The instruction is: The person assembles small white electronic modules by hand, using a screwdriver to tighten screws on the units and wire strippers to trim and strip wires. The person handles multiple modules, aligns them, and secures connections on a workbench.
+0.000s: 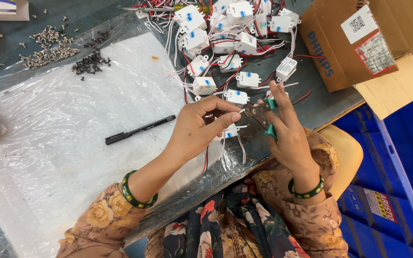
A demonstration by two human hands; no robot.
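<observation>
My left hand (198, 128) pinches a thin white wire near its tip; the wire runs from a small white box-shaped module (230, 131) lying just under my fingers. My right hand (287, 128) grips a small wire cutter with green handles (264, 114), and its dark jaws meet the wire end beside my left fingertips. A heap of the same white modules (225, 43) with red and white leads lies just beyond both hands. Both wrists wear green bangles.
A black pen (139, 130) lies on the plastic-covered white sheet (72, 124) at left. Piles of silver screws (46, 50) and black screws (89, 62) sit at the far left. A brown cardboard box (359, 43) stands at right, a blue crate (397, 191) below it.
</observation>
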